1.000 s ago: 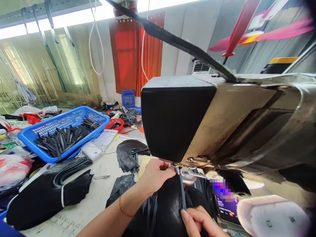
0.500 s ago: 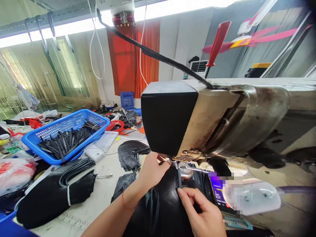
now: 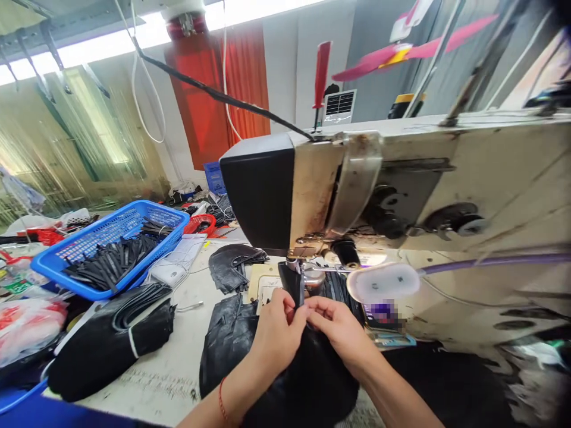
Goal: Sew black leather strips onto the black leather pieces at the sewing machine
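Both hands meet on a black leather-like piece (image 3: 307,374) that runs up under the presser foot of a sewing machine (image 3: 312,202). My left hand (image 3: 279,327), with a red string on its wrist, is closed in a pinch on the piece's edge. Right beside it, my right hand (image 3: 336,327) pinches the same edge, fingertips nearly touching the left ones. A narrow strip (image 3: 301,288) lies along that edge near the needle. More black pieces (image 3: 225,327) lie left of the hands. The needle tip is too small to make out.
A blue basket (image 3: 111,249) of black strips stands at left, with a tied bundle of black pieces (image 3: 111,339) in front. A lamp (image 3: 383,282) sits under the machine arm. Behind are a red-handled screwdriver (image 3: 322,74) and a pink fan (image 3: 401,53).
My left hand has come down from beside the needle to the edge nearer me. My right hand has moved up beside it. The view has shifted right, showing more of the machine.
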Action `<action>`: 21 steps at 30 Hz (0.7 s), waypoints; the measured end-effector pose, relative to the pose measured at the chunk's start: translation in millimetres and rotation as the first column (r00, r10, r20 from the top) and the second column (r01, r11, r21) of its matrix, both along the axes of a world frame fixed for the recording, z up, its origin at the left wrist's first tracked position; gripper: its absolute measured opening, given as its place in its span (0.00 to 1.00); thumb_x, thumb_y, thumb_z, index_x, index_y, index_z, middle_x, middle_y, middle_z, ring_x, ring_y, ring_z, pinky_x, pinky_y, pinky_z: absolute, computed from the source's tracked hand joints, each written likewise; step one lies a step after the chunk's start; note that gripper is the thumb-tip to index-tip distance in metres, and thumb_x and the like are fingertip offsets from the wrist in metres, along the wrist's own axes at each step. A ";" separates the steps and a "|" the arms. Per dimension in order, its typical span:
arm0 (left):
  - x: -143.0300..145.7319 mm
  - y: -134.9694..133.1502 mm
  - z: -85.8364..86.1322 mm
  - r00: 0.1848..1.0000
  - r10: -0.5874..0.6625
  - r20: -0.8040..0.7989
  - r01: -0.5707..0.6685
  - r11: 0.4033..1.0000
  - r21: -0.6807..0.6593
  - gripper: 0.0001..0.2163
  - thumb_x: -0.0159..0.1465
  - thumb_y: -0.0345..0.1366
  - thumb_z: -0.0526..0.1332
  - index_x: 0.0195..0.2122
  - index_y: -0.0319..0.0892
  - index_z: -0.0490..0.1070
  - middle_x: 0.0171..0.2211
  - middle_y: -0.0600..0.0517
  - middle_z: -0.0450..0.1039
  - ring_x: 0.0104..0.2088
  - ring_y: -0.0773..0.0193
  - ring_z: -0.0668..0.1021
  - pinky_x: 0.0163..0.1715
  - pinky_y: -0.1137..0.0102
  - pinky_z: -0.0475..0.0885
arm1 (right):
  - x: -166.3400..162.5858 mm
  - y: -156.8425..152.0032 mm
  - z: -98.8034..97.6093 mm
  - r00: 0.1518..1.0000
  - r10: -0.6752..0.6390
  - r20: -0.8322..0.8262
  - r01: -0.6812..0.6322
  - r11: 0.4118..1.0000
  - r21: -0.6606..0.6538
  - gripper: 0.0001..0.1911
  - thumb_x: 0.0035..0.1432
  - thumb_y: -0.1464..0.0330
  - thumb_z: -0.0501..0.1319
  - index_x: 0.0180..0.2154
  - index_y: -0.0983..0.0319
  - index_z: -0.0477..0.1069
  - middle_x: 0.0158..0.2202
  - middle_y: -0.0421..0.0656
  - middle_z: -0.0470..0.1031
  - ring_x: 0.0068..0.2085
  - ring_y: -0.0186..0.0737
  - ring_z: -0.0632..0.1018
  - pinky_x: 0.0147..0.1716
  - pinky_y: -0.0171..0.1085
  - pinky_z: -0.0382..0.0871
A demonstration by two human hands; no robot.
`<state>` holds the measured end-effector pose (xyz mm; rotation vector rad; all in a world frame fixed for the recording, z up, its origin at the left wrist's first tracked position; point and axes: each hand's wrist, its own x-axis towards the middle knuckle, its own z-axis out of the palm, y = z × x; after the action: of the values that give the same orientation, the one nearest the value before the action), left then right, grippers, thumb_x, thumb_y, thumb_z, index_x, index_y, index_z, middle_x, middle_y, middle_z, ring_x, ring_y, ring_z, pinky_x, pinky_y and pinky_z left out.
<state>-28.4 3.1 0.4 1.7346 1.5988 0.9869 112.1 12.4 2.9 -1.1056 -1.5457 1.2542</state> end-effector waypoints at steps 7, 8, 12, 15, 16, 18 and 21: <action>6.2 -9.7 14.8 0.882 0.072 -0.465 0.029 0.978 0.207 0.07 0.61 0.26 0.52 0.34 0.44 0.64 0.27 0.50 0.73 0.28 0.58 0.77 0.28 0.68 0.59 | -9.5 -9.6 -11.0 0.939 -0.298 0.171 0.239 0.924 0.299 0.13 0.59 0.62 0.56 0.30 0.60 0.76 0.32 0.45 0.76 0.38 0.45 0.75 0.41 0.43 0.67; 5.1 -11.9 16.1 0.879 0.079 -0.471 0.032 0.974 0.224 0.06 0.62 0.26 0.52 0.34 0.44 0.65 0.26 0.51 0.72 0.28 0.59 0.77 0.28 0.68 0.60 | -5.1 -10.9 -13.4 0.926 -0.327 0.188 0.253 0.908 0.333 0.13 0.60 0.62 0.56 0.32 0.59 0.76 0.34 0.45 0.77 0.41 0.46 0.74 0.44 0.44 0.67; -8.0 -19.6 15.4 0.961 0.075 -0.267 -0.016 0.976 0.216 0.06 0.61 0.37 0.61 0.37 0.44 0.64 0.22 0.58 0.65 0.23 0.64 0.71 0.26 0.71 0.61 | 30.5 -7.4 -37.2 0.817 -0.496 0.296 0.376 0.846 0.379 0.15 0.62 0.60 0.53 0.40 0.62 0.74 0.38 0.50 0.75 0.41 0.47 0.74 0.45 0.46 0.66; -19.1 -20.5 9.1 0.992 0.127 0.000 -0.125 0.972 0.197 0.11 0.60 0.42 0.62 0.37 0.45 0.62 0.23 0.60 0.60 0.22 0.67 0.67 0.26 0.72 0.63 | 56.0 6.2 -61.0 0.714 -0.510 0.479 0.402 0.860 0.315 0.09 0.60 0.66 0.56 0.33 0.63 0.72 0.32 0.48 0.73 0.34 0.45 0.73 0.40 0.46 0.66; -21.5 -19.8 6.3 0.984 0.162 0.076 -0.174 0.964 0.203 0.10 0.60 0.42 0.61 0.36 0.45 0.62 0.24 0.60 0.59 0.23 0.68 0.66 0.27 0.72 0.63 | 60.7 11.9 -67.2 0.683 -0.492 0.540 0.401 0.870 0.286 0.06 0.59 0.68 0.59 0.31 0.63 0.72 0.30 0.46 0.73 0.33 0.44 0.73 0.39 0.45 0.66; -24.3 -17.4 0.3 0.954 0.233 0.189 -0.270 0.941 0.204 0.10 0.61 0.42 0.61 0.36 0.45 0.61 0.26 0.59 0.58 0.25 0.68 0.65 0.29 0.72 0.64 | 64.7 23.2 -75.1 0.630 -0.444 0.637 0.404 0.888 0.219 0.04 0.57 0.70 0.62 0.30 0.63 0.71 0.29 0.42 0.72 0.33 0.41 0.73 0.39 0.44 0.68; -26.1 -14.0 -8.8 0.913 0.278 0.299 -0.331 0.933 0.142 0.12 0.59 0.43 0.63 0.37 0.45 0.60 0.28 0.59 0.57 0.28 0.67 0.65 0.32 0.71 0.65 | 64.3 36.4 -76.9 0.598 -0.353 0.720 0.414 0.905 0.101 0.06 0.60 0.68 0.64 0.32 0.64 0.71 0.32 0.39 0.73 0.36 0.37 0.75 0.40 0.42 0.70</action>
<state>-54.5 -11.0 -8.4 1.4065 1.6640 1.5073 176.4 48.8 -74.0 -2.0416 -1.6621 0.5710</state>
